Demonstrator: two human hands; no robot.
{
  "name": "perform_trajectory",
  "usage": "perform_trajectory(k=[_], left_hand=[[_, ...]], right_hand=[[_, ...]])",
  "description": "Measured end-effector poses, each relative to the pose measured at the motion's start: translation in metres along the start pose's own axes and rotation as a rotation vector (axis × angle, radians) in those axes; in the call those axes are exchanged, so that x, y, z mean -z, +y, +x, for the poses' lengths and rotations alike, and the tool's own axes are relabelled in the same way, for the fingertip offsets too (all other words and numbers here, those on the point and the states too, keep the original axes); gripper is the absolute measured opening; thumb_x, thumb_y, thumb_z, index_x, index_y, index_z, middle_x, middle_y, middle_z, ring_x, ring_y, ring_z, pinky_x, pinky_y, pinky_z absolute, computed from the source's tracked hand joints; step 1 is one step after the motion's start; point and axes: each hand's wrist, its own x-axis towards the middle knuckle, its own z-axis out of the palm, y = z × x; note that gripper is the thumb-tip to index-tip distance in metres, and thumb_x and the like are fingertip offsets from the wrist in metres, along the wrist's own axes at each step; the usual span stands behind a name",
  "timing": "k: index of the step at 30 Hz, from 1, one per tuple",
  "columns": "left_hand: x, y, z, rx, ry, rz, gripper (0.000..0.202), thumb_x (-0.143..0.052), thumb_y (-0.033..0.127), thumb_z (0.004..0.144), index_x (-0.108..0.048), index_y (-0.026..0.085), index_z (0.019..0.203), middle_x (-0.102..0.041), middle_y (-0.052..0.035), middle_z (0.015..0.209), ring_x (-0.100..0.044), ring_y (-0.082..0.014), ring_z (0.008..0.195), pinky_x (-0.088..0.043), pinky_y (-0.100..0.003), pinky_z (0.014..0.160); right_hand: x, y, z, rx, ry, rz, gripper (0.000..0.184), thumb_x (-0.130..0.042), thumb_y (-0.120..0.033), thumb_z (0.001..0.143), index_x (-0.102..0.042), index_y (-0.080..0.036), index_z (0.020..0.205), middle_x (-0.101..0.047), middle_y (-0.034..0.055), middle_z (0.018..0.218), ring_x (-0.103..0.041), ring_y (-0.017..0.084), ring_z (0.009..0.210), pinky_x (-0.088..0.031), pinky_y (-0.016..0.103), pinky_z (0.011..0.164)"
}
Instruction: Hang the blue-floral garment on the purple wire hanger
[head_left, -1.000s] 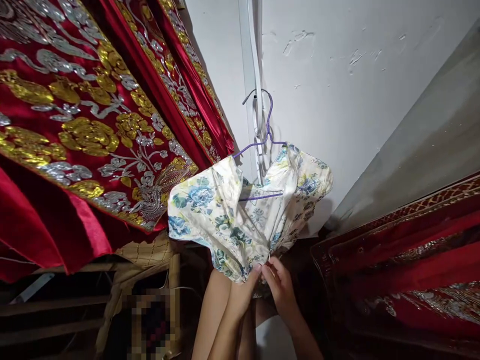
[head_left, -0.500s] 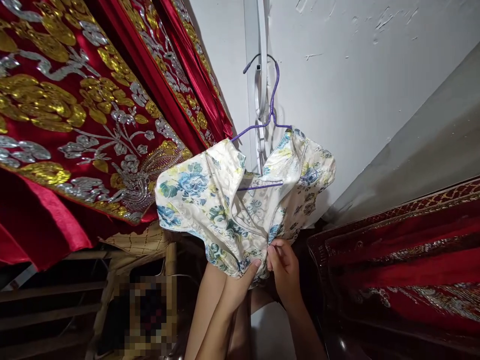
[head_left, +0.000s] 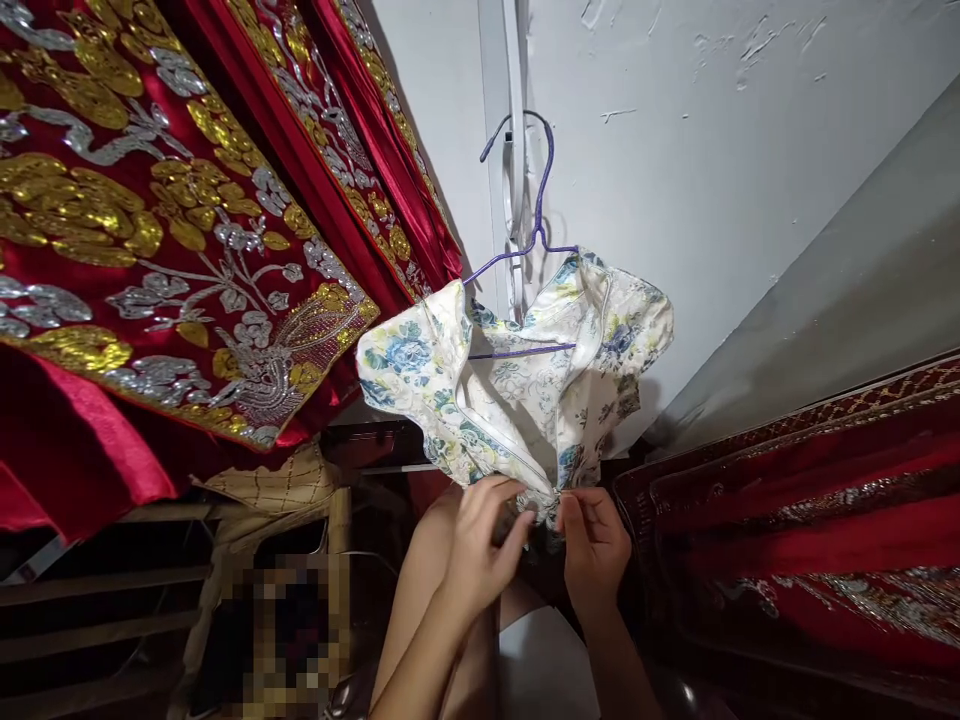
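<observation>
A white short-sleeved blouse (head_left: 525, 390) with blue and yellow flowers hangs on a purple wire hanger (head_left: 538, 232). Its front gapes from the collar down to my hands. At the low point of this opening, my right hand (head_left: 598, 545) pinches the front edge between thumb and fingers. My left hand (head_left: 486, 535) has its fingers bent over the other front part, with the thumb a little apart from them. The small spot between my fingertips is too fine to make out. Below my hands the lower part of the garment is mostly hidden.
Red drapery (head_left: 247, 230) with gold and silver flowers hangs at left. A bamboo chair (head_left: 341, 540) stands below it. Behind the hanger runs a white pipe (head_left: 516, 60) along a white wall (head_left: 675, 180). More red embroidered cloth (head_left: 825, 530) lies at right.
My left hand has risen and its fingers now bend over the blouse front. My right hand has shifted slightly right and down. The neck opening gapes wider and the left sleeve has drawn inward.
</observation>
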Motion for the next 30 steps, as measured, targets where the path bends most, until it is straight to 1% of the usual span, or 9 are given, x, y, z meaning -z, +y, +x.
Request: perform_trajectory(k=[3, 5, 9, 15, 17, 20, 24, 28, 30], left_hand=[[-0.015, 0.014, 0.012, 0.053, -0.067, -0.068, 0.002, -0.063, 0.021, 0.094, -0.063, 0.021, 0.097, -0.067, -0.0044, 0.089, -0.064, -0.0189, 0.084, -0.05, -0.03, 0.077], [-0.019, 0.017, 0.017, 0.05, -0.058, -0.093, 0.01, -0.058, 0.021, 0.097, -0.061, 0.021, 0.087, -0.066, -0.0038, 0.082, -0.062, -0.0182, 0.079, -0.048, -0.03, 0.076], [-0.02, 0.017, 0.01, 0.112, -0.063, -0.133, 0.017, -0.052, 0.024, 0.1, -0.06, 0.02, 0.086, -0.064, -0.004, 0.079, -0.06, -0.0178, 0.076, -0.046, -0.03, 0.074], [-0.015, 0.015, -0.011, 0.17, -0.179, -0.124, 0.025, -0.05, 0.025, 0.101, -0.05, 0.02, 0.077, -0.053, -0.0003, 0.07, -0.054, -0.0149, 0.068, -0.041, -0.025, 0.064], [-0.011, 0.011, -0.012, 0.169, -0.22, -0.093, 0.026, -0.048, 0.025, 0.101, -0.047, 0.021, 0.076, -0.052, -0.0002, 0.07, -0.052, -0.0148, 0.066, -0.04, -0.025, 0.062], [-0.001, 0.005, -0.005, 0.187, -0.3, -0.05, 0.024, -0.047, 0.025, 0.101, -0.047, 0.021, 0.078, -0.054, -0.0006, 0.071, -0.052, -0.0148, 0.064, -0.04, -0.025, 0.06], [0.025, 0.009, 0.031, 0.121, -0.343, -0.049, 0.018, -0.049, 0.024, 0.102, -0.061, 0.02, 0.088, -0.066, -0.0042, 0.083, -0.062, -0.0174, 0.077, -0.047, -0.027, 0.071], [0.051, 0.036, 0.101, -0.067, 0.002, -0.052, 0.015, -0.055, 0.025, 0.101, -0.069, 0.021, 0.102, -0.071, -0.0053, 0.092, -0.066, -0.0177, 0.084, -0.05, -0.028, 0.078], [0.055, 0.052, 0.137, -0.146, 0.1, -0.058, 0.025, -0.057, 0.026, 0.101, -0.066, 0.021, 0.124, -0.072, -0.0051, 0.098, -0.066, -0.0165, 0.081, -0.051, -0.028, 0.077]], right_hand=[[0.001, -0.005, 0.002, 0.031, -0.09, -0.024, 0.017, -0.064, -0.03, 0.096, -0.064, -0.02, 0.082, -0.057, -0.0036, 0.06, -0.055, 0.011, 0.052, -0.046, 0.022, 0.051], [0.003, -0.009, 0.012, 0.089, -0.187, -0.08, 0.013, -0.062, -0.028, 0.096, -0.064, -0.021, 0.085, -0.061, -0.0022, 0.064, -0.057, 0.013, 0.054, -0.047, 0.024, 0.052], [-0.002, -0.025, 0.07, 0.401, -0.355, -0.269, 0.015, -0.058, -0.023, 0.095, -0.06, -0.023, 0.08, -0.062, -0.0012, 0.064, -0.058, 0.014, 0.055, -0.047, 0.027, 0.055], [-0.053, -0.077, 0.183, 0.844, -0.182, -0.311, 0.014, -0.057, -0.023, 0.094, -0.056, -0.023, 0.08, -0.05, -0.0047, 0.057, -0.044, 0.012, 0.048, -0.035, 0.028, 0.049], [-0.069, -0.091, 0.199, 0.89, -0.169, -0.27, 0.013, -0.056, -0.023, 0.096, -0.056, -0.022, 0.083, -0.048, -0.0049, 0.059, -0.045, 0.012, 0.052, -0.037, 0.028, 0.052], [-0.078, -0.098, 0.196, 0.875, -0.189, -0.217, 0.011, -0.056, -0.022, 0.097, -0.056, -0.021, 0.086, -0.048, -0.0051, 0.061, -0.046, 0.011, 0.054, -0.038, 0.027, 0.054], [-0.069, -0.091, 0.177, 0.878, -0.21, -0.233, 0.012, -0.056, -0.021, 0.097, -0.056, -0.021, 0.085, -0.049, -0.0053, 0.061, -0.045, 0.01, 0.052, -0.036, 0.026, 0.051], [-0.056, -0.098, 0.171, 0.864, -0.246, -0.223, 0.011, -0.053, -0.019, 0.097, -0.057, -0.021, 0.087, -0.057, -0.0032, 0.068, -0.05, 0.01, 0.053, -0.038, 0.026, 0.051], [-0.051, -0.105, 0.171, 0.874, -0.28, -0.211, 0.011, -0.054, -0.02, 0.098, -0.057, -0.022, 0.087, -0.058, -0.0034, 0.069, -0.051, 0.01, 0.053, -0.039, 0.025, 0.051]])
